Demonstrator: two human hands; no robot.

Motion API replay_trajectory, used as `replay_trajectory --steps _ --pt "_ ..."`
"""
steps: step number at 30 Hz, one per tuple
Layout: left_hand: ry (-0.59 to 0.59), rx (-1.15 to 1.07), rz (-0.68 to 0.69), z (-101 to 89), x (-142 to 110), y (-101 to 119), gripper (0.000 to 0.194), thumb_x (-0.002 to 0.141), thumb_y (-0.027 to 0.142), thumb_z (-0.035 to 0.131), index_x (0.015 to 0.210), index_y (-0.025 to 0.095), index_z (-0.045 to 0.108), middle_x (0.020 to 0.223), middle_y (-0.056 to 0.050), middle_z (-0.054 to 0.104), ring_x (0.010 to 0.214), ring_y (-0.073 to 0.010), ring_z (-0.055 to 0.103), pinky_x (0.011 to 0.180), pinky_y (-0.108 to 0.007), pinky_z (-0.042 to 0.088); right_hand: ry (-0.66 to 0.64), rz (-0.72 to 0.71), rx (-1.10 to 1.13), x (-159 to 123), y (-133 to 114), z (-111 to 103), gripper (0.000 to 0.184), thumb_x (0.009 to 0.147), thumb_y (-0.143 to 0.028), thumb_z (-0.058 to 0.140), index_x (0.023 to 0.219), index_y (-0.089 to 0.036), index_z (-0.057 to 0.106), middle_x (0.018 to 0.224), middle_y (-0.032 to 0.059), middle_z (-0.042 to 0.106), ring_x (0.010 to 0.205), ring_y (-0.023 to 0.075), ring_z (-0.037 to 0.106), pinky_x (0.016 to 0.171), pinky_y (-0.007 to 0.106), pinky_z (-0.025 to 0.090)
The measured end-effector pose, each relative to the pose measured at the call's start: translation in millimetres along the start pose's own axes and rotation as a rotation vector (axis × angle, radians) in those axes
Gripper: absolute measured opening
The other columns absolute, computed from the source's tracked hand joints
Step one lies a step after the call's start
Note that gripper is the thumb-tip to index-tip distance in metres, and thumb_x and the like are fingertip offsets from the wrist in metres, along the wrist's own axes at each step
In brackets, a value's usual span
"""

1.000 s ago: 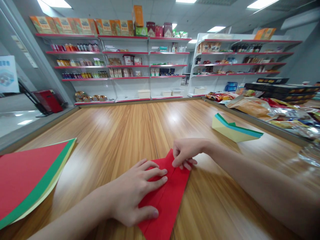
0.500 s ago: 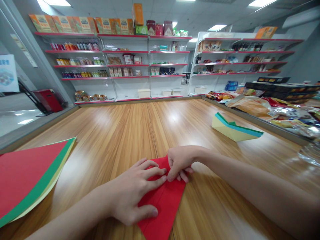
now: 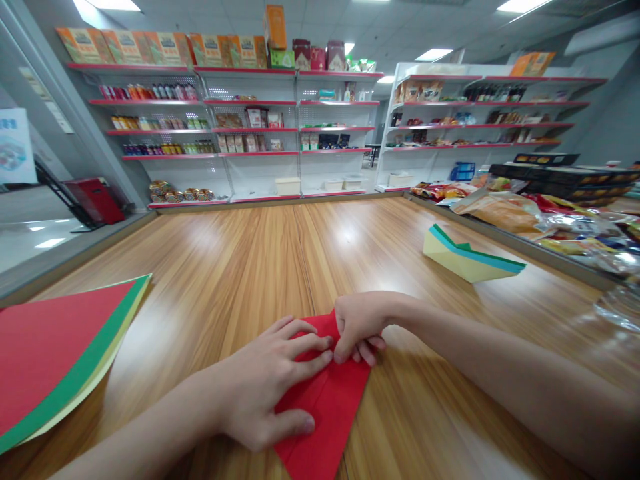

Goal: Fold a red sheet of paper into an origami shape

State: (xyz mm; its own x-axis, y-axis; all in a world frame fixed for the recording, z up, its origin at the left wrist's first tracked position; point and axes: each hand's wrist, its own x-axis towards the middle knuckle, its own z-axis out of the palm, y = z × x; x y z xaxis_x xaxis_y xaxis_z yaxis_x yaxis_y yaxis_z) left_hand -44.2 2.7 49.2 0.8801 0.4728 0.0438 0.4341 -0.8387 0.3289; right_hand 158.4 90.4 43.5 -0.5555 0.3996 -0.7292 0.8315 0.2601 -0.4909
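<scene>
1. Since the earliest picture, the right hand point(image 3: 360, 328) has slid toward the person and a little left along the red paper point(image 3: 327, 410), ending closer to the left fingertips; against the middle picture it hardly differs; the left hand point(image 3: 267, 383) keeps practically the same place and pose.
2. Left hand: spread wide, palm down; its fingertips rest on the paper's left part, with the thumb lower down and well apart from the fingers.
3. Right hand: curled narrow, like a loose fist, at the paper's far right; its thumb tip is against the sheet just beside the left fingertips; whether paper is pinched beneath the thumb, I cannot tell.
4. Red paper: folded, lying under both hands on the table point(image 3: 240, 267) at the near middle; its long axis runs away from the person, the far end leaning slightly right; the near end narrows and is cut off by the lower border of view.
5. Farther out: a stack of coloured sheets point(image 3: 55, 340) lies on the left, red uppermost; a folded paper boat point(image 3: 463, 260) sits on the right, beyond the right forearm; packets point(image 3: 510, 210) lie past the table's right edge; shelves point(image 3: 255, 175) stand behind.
</scene>
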Motion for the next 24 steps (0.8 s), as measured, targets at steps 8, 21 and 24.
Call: replay_trajectory --steps 8,21,24 --pt "-0.012 0.003 0.002 -0.4 -1 0 0.068 0.076 0.038 0.062 0.137 0.017 0.043 0.134 -0.013 0.049 0.122 -0.0337 0.042 0.107 -0.052 0.027 0.003 0.047 0.03 0 6 -6 0.029 0.065 -0.041 0.066 0.06 -0.013 0.064 0.05 0.0 0.062 0.037 0.008 0.049 0.039 0.019 0.037" --pt "-0.022 0.009 -0.007 0.3 -1 0 0.068 0.077 0.039 0.061 0.138 0.018 0.041 0.137 -0.013 0.047 0.123 -0.0346 0.041 0.106 -0.054 0.026 0.086 0.14 0.103 -2 31 -26 0.03 0.062 -0.04 0.07 0.058 -0.01 0.063 0.048 0.0012 0.062 0.037 0.0087 0.051 0.039 0.019 0.041" --pt "-0.017 0.002 -0.005 0.0 -1 -1 0.068 0.076 0.039 0.062 0.138 0.017 0.042 0.137 -0.013 0.047 0.123 -0.0349 0.041 0.106 -0.054 0.027 0.109 0.151 0.116 -3 36 -31 0.032 0.061 -0.041 0.071 0.057 -0.01 0.063 0.048 0.0011 0.062 0.036 0.0079 0.051 0.038 0.018 0.039"
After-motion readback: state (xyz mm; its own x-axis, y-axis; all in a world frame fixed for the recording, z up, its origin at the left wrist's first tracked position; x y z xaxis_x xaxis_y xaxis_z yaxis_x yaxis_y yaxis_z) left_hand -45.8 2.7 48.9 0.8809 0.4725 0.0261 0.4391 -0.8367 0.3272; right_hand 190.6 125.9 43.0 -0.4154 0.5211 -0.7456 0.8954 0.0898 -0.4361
